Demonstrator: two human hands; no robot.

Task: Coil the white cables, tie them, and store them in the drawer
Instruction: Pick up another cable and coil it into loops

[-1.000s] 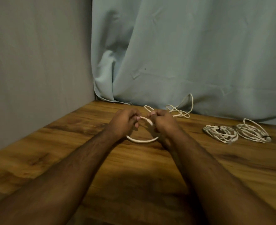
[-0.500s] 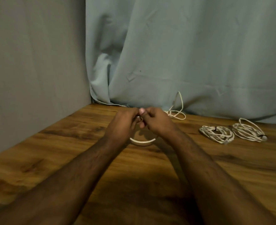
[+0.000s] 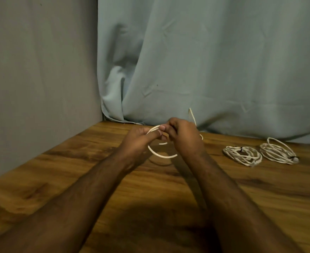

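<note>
Both hands meet over the far middle of the wooden table (image 3: pixel 59 183) and hold one white cable (image 3: pixel 162 155) between them. The left hand (image 3: pixel 138 141) has its fingers curled around the top of the loop, with the thumb laid along the strand and pointing to the right. The right hand (image 3: pixel 184 138) is closed on the same stretch just beside it, knuckles up, fingers folded down over the cable, so the two grips almost touch. Below the hands the cable hangs in a single round loop, standing more or less upright, its flat face turned toward the camera and its lowest curve close above the tabletop; whether it touches the wood cannot be told. A loose end (image 3: pixel 192 115) rises behind the right hand, slanting up and to the left against the curtain (image 3: pixel 214 61). Both forearms reach in from the near edge and angle inward toward each other, wrists raised off the table. Well apart to the right, two coiled cables lie flat on the wood side by side: the nearer coil (image 3: pixel 242 155) with a dark tie on its top, and the farther coil (image 3: pixel 278 153) with a dark tie at its right edge. A plain grey wall (image 3: pixel 41 79) closes the left side.
</note>
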